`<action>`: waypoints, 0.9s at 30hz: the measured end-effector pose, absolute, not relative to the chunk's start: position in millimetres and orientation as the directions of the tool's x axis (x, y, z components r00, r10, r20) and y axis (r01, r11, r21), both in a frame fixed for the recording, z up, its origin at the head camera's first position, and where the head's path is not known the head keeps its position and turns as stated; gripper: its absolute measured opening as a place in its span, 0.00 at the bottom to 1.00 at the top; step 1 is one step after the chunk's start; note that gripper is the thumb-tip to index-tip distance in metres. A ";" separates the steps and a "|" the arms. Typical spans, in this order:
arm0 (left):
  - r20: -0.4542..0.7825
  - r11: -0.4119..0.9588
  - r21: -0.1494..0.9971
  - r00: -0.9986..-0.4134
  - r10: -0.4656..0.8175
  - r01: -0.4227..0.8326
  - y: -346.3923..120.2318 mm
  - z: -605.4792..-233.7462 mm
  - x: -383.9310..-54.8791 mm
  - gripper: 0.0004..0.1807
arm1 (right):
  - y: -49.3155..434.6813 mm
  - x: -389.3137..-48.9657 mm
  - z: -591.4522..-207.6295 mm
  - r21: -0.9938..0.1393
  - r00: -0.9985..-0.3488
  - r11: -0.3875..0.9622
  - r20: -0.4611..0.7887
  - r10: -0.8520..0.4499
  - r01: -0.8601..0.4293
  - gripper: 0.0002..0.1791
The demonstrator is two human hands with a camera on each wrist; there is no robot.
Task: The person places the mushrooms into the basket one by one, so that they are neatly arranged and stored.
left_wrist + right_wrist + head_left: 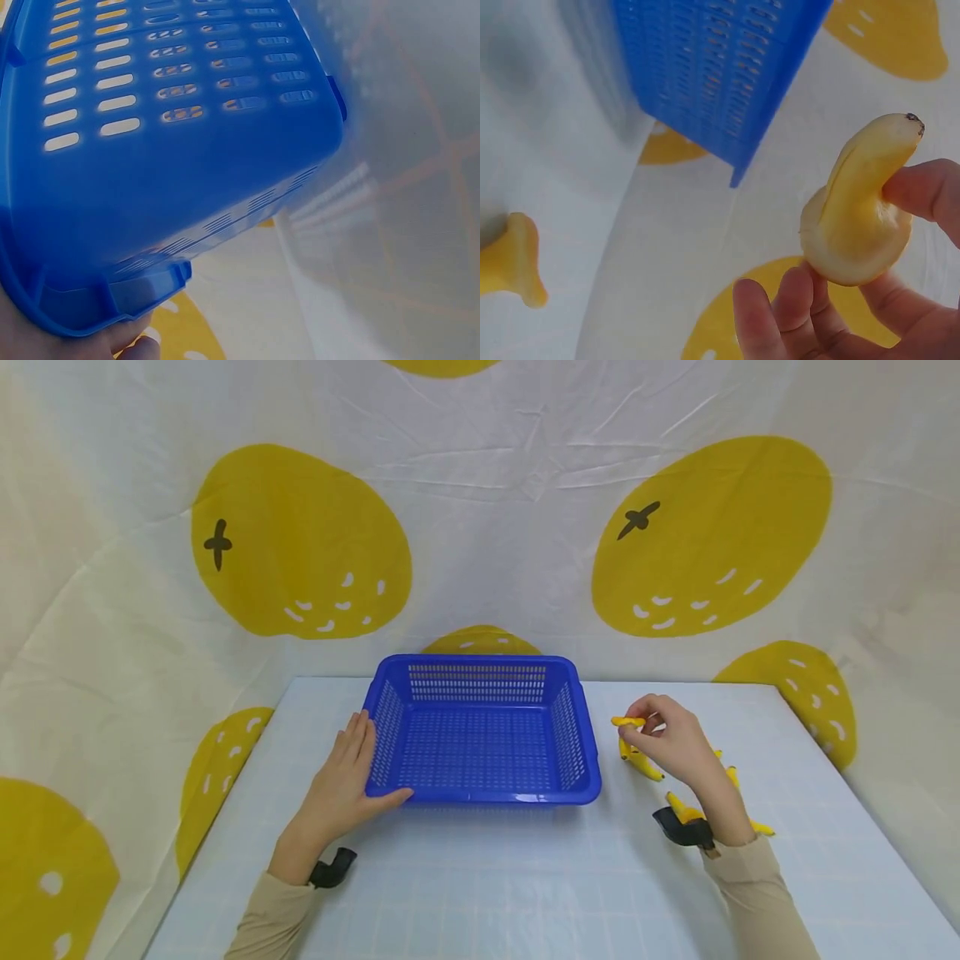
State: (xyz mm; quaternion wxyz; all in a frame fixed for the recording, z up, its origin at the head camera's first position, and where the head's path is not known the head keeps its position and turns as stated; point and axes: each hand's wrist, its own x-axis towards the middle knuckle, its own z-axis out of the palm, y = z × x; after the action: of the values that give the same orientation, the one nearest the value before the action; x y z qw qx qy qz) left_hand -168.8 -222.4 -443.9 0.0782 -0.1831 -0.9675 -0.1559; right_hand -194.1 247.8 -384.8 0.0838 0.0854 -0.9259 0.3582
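Observation:
A blue plastic basket (472, 752) with slotted walls stands on the table, its inside bare. My left hand (339, 785) rests at its front left corner, fingers straight along the left side and thumb on the front rim. To the right of the basket, my right hand (667, 739) pinches a small yellow toy banana (866, 199) between thumb and fingers. In the right wrist view its dark tip points up. Just below that hand lie more toy bananas (643, 766), and others (681, 808) lie by the right wrist, partly hidden by the forearm.
The table (480, 885) has a pale checked cover. Behind it and at both sides hangs a white cloth (495, 527) with large yellow fruit prints. Each wrist wears a black camera mount (684, 828).

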 end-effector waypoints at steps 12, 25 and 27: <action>0.201 0.886 0.277 -0.924 0.324 0.371 -221.6 -442.4 -169.5 0.67 | 229.7 -205.4 -362.8 -0.650 -0.957 0.717 0.279 -0.083 -0.251 0.11; 0.206 0.885 0.277 -0.923 0.325 0.373 -221.6 -442.1 -168.4 0.67 | 202.2 -221.2 -340.6 -0.685 -0.947 0.674 0.312 -0.072 -0.277 0.11; 0.206 0.884 0.281 -0.923 0.325 0.374 -221.1 -442.2 -168.3 0.67 | 198.7 -224.8 -339.0 -0.692 -0.946 0.663 0.316 -0.077 -0.285 0.11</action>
State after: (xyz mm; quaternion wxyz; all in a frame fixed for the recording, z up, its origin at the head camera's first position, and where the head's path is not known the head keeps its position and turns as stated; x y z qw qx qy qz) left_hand -168.3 -221.1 -442.2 0.0769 -0.1805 -0.9675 -0.1595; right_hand -224.8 198.7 -339.0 0.1306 0.1005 -0.9025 0.3979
